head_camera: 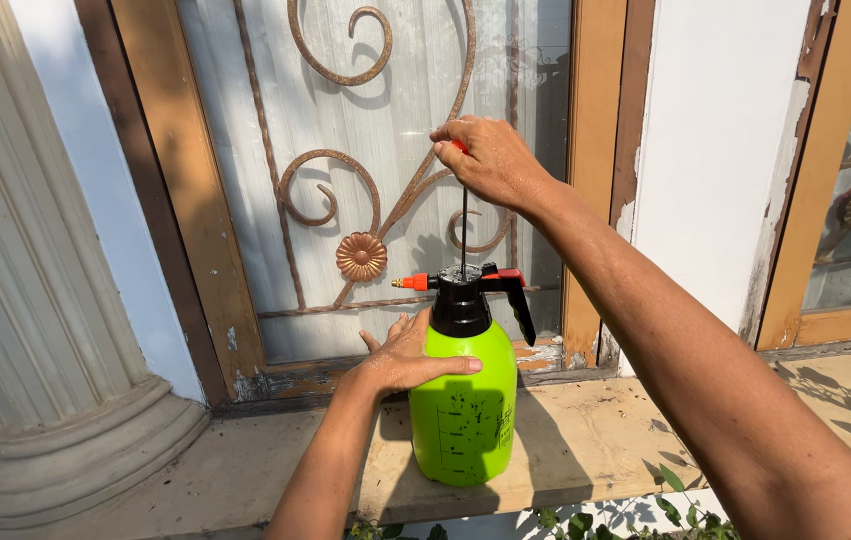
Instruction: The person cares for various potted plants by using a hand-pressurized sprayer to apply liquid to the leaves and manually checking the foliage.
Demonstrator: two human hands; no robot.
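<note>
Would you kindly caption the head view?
Left hand steadies a green pressure sprayer while right hand raises its pump handle.

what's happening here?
A person is working a green pressure sprayer bottle standing upright on a stone window ledge. The left hand grips the bottle's upper body. The right hand holds the pump handle, with the thin pump rod pulled up above the black cap.
</note>
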